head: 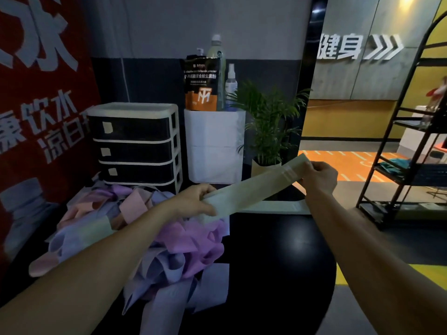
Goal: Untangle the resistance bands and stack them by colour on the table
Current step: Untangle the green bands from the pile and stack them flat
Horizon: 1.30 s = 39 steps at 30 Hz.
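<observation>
Pale green band (pixel 251 187) stretched flat above the dark worktop (pixel 278 250), slanting from 8 o'clock up to 2 o'clock. Left grip (pixel 196 201) pinching its lower end, thumb on top; right grip (pixel 319 176) pinching its upper end near the printed stripes. Tangled heap of purple, lilac and pink bands (pixel 169 240) just below at 7 o'clock. Drawer unit (pixel 135 141) behind at 10 o'clock; potted plant (pixel 268 122) at 12 o'clock.

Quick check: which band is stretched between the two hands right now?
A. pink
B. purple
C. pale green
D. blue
C: the left hand and right hand each grip an end of the pale green band, held above the tangled pile.
</observation>
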Available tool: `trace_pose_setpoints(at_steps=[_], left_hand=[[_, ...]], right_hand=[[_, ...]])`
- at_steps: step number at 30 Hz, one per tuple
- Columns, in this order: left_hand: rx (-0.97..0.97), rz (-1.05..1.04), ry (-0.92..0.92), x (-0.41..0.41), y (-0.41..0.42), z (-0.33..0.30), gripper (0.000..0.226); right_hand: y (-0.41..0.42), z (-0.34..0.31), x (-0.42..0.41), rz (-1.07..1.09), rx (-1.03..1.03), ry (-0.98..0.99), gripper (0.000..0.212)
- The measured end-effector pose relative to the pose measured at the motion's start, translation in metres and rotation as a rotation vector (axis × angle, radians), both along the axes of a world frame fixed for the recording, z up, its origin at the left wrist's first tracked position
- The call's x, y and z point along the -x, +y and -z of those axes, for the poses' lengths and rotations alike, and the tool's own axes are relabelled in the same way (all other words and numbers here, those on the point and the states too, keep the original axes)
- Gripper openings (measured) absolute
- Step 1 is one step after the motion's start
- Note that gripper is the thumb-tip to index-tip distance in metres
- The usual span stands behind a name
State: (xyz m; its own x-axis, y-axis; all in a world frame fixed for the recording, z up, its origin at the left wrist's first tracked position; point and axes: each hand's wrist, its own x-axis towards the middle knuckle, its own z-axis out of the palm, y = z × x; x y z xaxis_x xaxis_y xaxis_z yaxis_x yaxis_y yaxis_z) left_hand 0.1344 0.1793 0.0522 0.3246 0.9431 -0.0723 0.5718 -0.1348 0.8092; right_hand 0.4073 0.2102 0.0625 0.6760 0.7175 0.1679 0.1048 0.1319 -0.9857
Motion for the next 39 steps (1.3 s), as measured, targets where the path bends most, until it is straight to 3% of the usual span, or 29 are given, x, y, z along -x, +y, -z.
trace_pose_setpoints(at_steps=[7, 11, 15, 27, 36, 39], left_hand=[[-0.101, -0.218, -0.087, -0.018, 0.05, 0.006, 0.021], [-0.218, -0.43, -0.135, -0.028, 0.081, 0.019, 0.02], [-0.267, -0.488, -0.088, -0.043, 0.101, 0.042, 0.023], [-0.237, -0.517, 0.039, -0.055, 0.13, 0.084, 0.025], [-0.27, -0.444, -0.026, -0.05, 0.125, 0.097, 0.023], [-0.247, -0.356, -0.028, -0.043, 0.12, 0.096, 0.038]], right_hand=[[0.011, 0.032, -0.042, 0.014, 0.086, 0.027, 0.01], [0.022, 0.053, -0.062, 0.002, 0.163, -0.086, 0.015], [0.035, 0.072, -0.072, 0.001, 0.217, -0.207, 0.02], [0.065, 0.113, -0.076, 0.038, 0.303, -0.42, 0.018], [0.06, 0.123, -0.064, 0.111, 0.372, -0.58, 0.026], [0.051, 0.115, -0.037, 0.003, 0.291, -0.669, 0.028]])
